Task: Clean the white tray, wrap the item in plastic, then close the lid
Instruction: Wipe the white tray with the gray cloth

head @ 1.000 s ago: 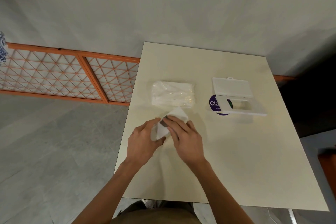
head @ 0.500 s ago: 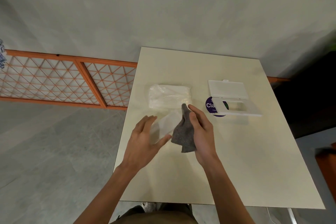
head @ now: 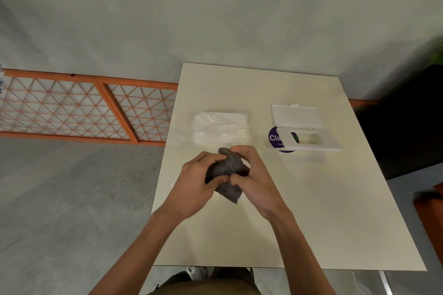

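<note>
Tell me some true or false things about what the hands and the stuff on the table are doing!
1. Both hands hold the grey cloth. True: the left hand and the right hand grip it together.
2. The white case has its lid shut. False: its lid is flipped open.
3. The plastic-wrapped white bundle lies beyond the hands. True.
4. The purple round sticker sits on top of the case. False: the case partly covers it.
5. The table is black. False: it is cream.

Table point(head: 299, 211) bare nearside; wrapped tray point(head: 221, 128), open case point(head: 304, 130) beyond.
</note>
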`<control>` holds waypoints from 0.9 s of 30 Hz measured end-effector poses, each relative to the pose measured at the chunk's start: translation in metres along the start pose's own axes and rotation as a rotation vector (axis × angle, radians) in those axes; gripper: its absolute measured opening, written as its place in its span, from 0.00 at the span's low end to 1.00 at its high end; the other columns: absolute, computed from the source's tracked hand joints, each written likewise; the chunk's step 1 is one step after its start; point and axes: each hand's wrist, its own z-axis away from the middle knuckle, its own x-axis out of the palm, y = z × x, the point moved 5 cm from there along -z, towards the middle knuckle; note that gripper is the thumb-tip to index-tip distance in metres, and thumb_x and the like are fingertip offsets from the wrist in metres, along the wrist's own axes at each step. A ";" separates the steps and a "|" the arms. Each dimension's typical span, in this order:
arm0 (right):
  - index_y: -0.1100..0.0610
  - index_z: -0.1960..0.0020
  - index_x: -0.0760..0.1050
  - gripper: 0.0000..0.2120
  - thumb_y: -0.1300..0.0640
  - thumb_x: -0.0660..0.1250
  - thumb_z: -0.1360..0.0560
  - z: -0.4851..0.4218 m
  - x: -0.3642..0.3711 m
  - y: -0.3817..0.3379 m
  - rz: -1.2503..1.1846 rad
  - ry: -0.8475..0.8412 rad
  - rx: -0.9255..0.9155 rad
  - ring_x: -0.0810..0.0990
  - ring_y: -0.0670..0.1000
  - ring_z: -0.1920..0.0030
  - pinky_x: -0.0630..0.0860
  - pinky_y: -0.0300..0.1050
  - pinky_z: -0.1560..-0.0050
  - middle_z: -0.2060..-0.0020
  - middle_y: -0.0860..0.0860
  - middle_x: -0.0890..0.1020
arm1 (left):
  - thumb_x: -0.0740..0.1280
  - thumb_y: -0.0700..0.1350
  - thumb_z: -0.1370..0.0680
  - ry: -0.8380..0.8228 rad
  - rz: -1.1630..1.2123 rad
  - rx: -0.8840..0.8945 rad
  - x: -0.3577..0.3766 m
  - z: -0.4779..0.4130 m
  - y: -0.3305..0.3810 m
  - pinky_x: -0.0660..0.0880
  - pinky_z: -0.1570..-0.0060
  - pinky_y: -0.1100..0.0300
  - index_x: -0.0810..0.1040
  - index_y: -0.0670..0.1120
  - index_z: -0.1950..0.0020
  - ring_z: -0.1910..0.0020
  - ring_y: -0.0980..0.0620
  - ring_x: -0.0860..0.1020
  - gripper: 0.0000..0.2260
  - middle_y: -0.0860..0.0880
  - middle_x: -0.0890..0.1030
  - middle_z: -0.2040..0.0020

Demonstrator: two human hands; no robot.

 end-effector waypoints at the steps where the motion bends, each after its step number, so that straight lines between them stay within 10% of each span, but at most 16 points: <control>1: 0.44 0.33 0.74 0.30 0.66 0.68 0.31 -0.001 0.000 0.000 0.036 -0.002 -0.002 0.80 0.43 0.35 0.80 0.46 0.38 0.38 0.39 0.81 | 0.76 0.44 0.22 0.012 -0.019 -0.008 -0.002 0.000 -0.001 0.75 0.44 0.67 0.80 0.53 0.34 0.45 0.59 0.78 0.17 0.58 0.80 0.43; 6: 0.42 0.33 0.75 0.20 0.57 0.75 0.21 -0.006 0.001 0.000 0.121 0.067 -0.046 0.82 0.41 0.41 0.81 0.38 0.47 0.39 0.38 0.83 | 0.73 0.47 0.20 0.085 -0.017 -0.060 -0.014 -0.006 -0.009 0.75 0.49 0.67 0.82 0.54 0.41 0.48 0.58 0.79 0.08 0.60 0.83 0.50; 12: 0.51 0.39 0.81 0.09 0.48 0.68 0.15 -0.010 0.021 0.004 -0.141 0.143 -0.024 0.85 0.52 0.41 0.82 0.48 0.46 0.45 0.50 0.86 | 0.75 0.46 0.21 0.199 0.620 -0.303 -0.014 -0.006 -0.010 0.84 0.48 0.44 0.78 0.48 0.45 0.49 0.45 0.85 0.08 0.46 0.86 0.52; 20: 0.54 0.39 0.76 0.08 0.52 0.69 0.15 -0.020 0.033 0.009 -0.367 0.201 0.025 0.84 0.58 0.40 0.81 0.65 0.34 0.43 0.55 0.84 | 0.75 0.54 0.22 0.311 0.145 -0.165 -0.013 -0.008 -0.018 0.77 0.46 0.59 0.82 0.57 0.48 0.44 0.57 0.78 0.06 0.61 0.82 0.49; 27: 0.48 0.31 0.75 0.13 0.56 0.67 0.15 -0.045 -0.005 0.009 0.429 0.376 -0.287 0.81 0.46 0.41 0.77 0.40 0.39 0.39 0.46 0.81 | 0.76 0.62 0.26 0.093 -0.120 -0.237 -0.001 0.016 -0.061 0.69 0.41 0.63 0.72 0.56 0.27 0.34 0.57 0.72 0.31 0.60 0.74 0.32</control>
